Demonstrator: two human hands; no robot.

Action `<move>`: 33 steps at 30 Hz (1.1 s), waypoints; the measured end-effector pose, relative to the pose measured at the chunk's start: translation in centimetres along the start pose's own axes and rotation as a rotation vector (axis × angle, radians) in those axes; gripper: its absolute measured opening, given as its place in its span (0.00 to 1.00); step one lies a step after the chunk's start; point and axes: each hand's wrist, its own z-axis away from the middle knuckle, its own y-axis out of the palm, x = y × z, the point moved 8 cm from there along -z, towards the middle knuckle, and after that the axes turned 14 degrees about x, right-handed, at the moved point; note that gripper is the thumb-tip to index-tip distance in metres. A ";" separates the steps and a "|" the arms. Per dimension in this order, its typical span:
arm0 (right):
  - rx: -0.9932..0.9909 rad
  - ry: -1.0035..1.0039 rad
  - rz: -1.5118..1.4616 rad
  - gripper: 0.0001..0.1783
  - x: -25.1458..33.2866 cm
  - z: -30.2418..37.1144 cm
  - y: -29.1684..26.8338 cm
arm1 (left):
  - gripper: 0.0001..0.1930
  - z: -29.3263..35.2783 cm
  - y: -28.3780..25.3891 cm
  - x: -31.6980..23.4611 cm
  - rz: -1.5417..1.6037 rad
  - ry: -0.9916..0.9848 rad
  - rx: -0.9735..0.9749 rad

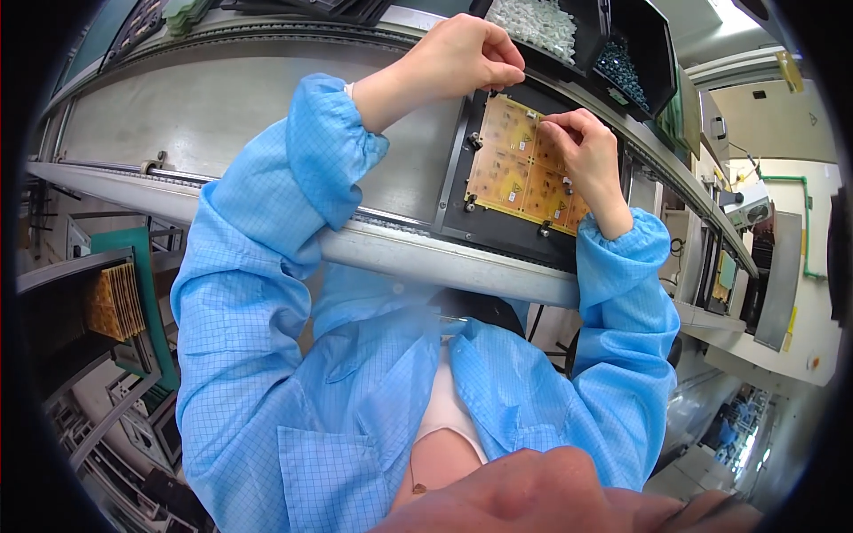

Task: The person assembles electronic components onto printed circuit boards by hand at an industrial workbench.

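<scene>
A yellow circuit board panel, divided into several sections, lies in a black carrier frame with small dark clamps around its edge. My left hand hovers over the panel's far left corner, its thumb and fingers pinched together; anything between them is too small to make out. Over the panel's far right part is my right hand, also in a pinch, with its fingertips close to or on the board. Whatever it may hold is hidden. A small white component stands on the board between the two hands.
Past the panel stand a black bin of white parts and another of dark blue parts. Metal conveyor rails run along the near side. A rack with upright yellow boards stands at the left, and green boards lie far left.
</scene>
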 end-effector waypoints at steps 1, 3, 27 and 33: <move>-0.041 -0.044 0.076 0.09 0.5 0.0 -0.2 | 0.09 0.1 0.0 0.3 0.018 -0.019 0.018; -0.052 -0.048 0.120 0.09 0.8 -0.1 -0.1 | 0.09 0.2 -0.2 0.4 -0.036 0.014 -0.009; -0.038 0.036 0.460 0.11 1.7 -1.0 -0.2 | 0.10 0.6 -0.2 0.6 -0.002 0.050 -0.068; -0.057 0.053 0.425 0.10 1.7 -0.7 0.0 | 0.09 0.7 -0.2 0.3 -0.024 0.058 -0.074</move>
